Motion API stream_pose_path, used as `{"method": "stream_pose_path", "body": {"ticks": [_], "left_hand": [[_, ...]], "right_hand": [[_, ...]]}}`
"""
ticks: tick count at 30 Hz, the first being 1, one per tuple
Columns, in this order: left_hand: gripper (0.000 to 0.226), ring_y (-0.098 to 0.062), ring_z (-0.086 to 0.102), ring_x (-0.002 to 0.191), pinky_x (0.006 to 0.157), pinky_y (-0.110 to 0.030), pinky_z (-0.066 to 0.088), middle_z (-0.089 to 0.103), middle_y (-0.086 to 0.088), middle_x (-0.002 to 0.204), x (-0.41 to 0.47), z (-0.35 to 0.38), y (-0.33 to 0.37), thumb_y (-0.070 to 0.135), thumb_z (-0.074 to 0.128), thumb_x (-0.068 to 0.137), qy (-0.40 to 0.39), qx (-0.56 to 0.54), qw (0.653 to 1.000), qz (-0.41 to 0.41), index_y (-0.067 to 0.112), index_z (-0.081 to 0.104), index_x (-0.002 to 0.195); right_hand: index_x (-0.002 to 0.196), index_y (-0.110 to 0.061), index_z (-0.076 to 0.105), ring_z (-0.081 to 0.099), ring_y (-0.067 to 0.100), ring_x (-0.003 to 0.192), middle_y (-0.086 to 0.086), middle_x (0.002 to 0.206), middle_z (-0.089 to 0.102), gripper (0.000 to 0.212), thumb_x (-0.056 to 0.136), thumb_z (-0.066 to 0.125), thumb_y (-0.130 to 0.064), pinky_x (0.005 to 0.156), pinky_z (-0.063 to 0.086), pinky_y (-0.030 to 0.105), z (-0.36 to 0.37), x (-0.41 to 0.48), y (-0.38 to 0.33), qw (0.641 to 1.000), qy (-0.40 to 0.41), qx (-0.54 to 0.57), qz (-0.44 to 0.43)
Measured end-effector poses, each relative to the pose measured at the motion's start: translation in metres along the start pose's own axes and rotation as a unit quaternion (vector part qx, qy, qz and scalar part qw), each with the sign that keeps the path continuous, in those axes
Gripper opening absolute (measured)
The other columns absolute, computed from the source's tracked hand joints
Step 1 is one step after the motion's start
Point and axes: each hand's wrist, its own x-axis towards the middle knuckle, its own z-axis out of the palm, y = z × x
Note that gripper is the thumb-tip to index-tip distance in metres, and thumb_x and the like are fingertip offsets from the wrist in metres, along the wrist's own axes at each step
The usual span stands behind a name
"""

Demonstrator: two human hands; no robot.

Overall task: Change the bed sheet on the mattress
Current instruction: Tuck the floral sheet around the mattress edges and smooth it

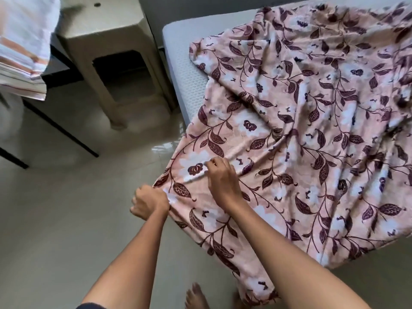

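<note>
A pink bed sheet [312, 134] with dark maroon leaves and white flowers lies crumpled across the white mattress [178, 52], hanging over its near corner toward the floor. My left hand [149, 202] is closed in a fist on the sheet's left edge, low beside the mattress corner. My right hand [221, 177] is just above it, pinching the sheet's fabric between fingers and thumb. Bare mattress shows along the left side and far edge.
A beige plastic stool [111, 52] stands on the tiled floor left of the mattress. Folded striped white cloth [20, 47] rests on a dark-framed table [58, 123] at far left. My bare feet [196, 297] are at the bottom, by the hanging sheet.
</note>
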Motion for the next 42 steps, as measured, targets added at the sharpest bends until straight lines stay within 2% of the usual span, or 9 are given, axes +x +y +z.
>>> {"method": "stream_pose_path", "body": {"ticks": [7,10,13,18,25,30,34,38,42], "left_hand": [[0.027,-0.029,0.055,0.113,0.095,-0.035,0.036,0.062,-0.013,0.117,0.037,-0.003,0.031,0.028,0.050,0.091,-0.119,0.074,0.986,0.087,0.011,0.062,0.109],[0.022,-0.030,0.055,0.110,0.094,-0.036,0.037,0.064,-0.012,0.111,0.053,-0.007,0.080,0.024,0.047,0.092,-0.116,0.039,0.977,0.174,0.011,0.061,0.103],[0.018,-0.031,0.056,0.105,0.091,-0.035,0.042,0.064,-0.013,0.107,0.077,-0.011,0.137,0.019,0.048,0.092,-0.110,-0.054,0.960,0.251,0.008,0.060,0.100],[0.021,-0.023,0.056,0.105,0.084,-0.032,0.044,0.062,-0.004,0.113,0.109,-0.016,0.211,0.018,0.048,0.093,-0.130,-0.067,0.932,0.330,0.014,0.060,0.109],[0.014,-0.025,0.058,0.092,0.065,-0.030,0.039,0.064,-0.003,0.097,0.122,-0.008,0.286,0.022,0.052,0.083,-0.167,0.027,0.889,0.426,0.016,0.058,0.094],[0.017,-0.029,0.059,0.079,0.060,-0.032,0.033,0.065,-0.009,0.084,0.120,0.001,0.288,0.025,0.051,0.085,-0.180,0.052,0.836,0.515,0.010,0.055,0.077],[0.012,-0.023,0.057,0.079,0.062,-0.033,0.038,0.063,-0.002,0.084,0.139,-0.003,0.291,0.024,0.053,0.084,-0.157,-0.007,0.873,0.462,0.014,0.056,0.078],[0.023,-0.031,0.060,0.097,0.076,-0.031,0.038,0.067,-0.016,0.101,0.176,-0.024,0.325,0.020,0.050,0.094,-0.189,-0.125,0.912,0.342,0.006,0.066,0.101],[0.063,-0.026,0.066,0.095,0.084,-0.033,0.051,0.070,-0.014,0.099,0.216,-0.039,0.357,0.059,0.045,0.090,-0.481,-0.256,0.832,0.099,0.001,0.066,0.102]], "right_hand": [[0.114,-0.005,0.064,0.062,0.031,0.075,0.021,0.105,0.063,0.048,0.072,0.048,0.013,0.048,0.048,0.031,0.012,0.077,-0.027,0.991,-0.047,-0.078,-0.100],[0.088,-0.015,0.074,0.059,0.022,0.062,0.010,0.087,0.064,0.033,0.072,0.050,0.000,0.037,0.032,0.020,0.023,0.108,-0.024,0.987,-0.049,-0.127,-0.086],[0.057,-0.012,0.066,0.058,0.021,0.058,0.006,0.073,0.060,0.007,0.062,0.066,-0.007,0.040,0.035,0.021,0.033,0.134,-0.024,0.992,-0.040,-0.114,-0.039],[0.074,-0.006,0.064,0.065,0.026,0.072,0.010,0.080,0.066,0.022,0.057,0.070,0.007,0.058,0.051,0.030,0.034,0.122,-0.029,0.999,-0.012,0.035,-0.006],[0.100,-0.002,0.064,0.056,0.025,0.094,0.009,0.102,0.060,0.018,0.094,0.051,-0.013,0.071,0.034,0.023,0.000,0.222,0.019,0.929,0.115,0.184,0.298],[0.113,-0.004,0.059,0.048,0.022,0.112,0.006,0.117,0.055,0.046,0.088,0.060,-0.043,0.084,0.039,0.029,-0.002,0.277,0.035,0.923,0.019,0.122,0.366],[0.107,-0.007,0.064,0.060,0.022,0.100,0.008,0.111,0.064,0.019,0.094,0.053,-0.014,0.081,0.049,0.031,-0.006,0.294,0.024,0.925,0.001,0.076,0.372],[0.077,-0.017,0.066,0.060,0.024,0.077,0.004,0.078,0.066,0.012,0.087,0.060,-0.016,0.067,0.045,0.035,-0.006,0.290,-0.020,0.893,-0.018,0.264,0.365],[0.076,-0.027,0.067,0.055,0.002,0.063,-0.014,0.061,0.061,0.019,0.090,0.060,-0.016,0.066,0.044,0.024,-0.003,0.271,-0.063,0.792,-0.088,0.471,0.379]]}}
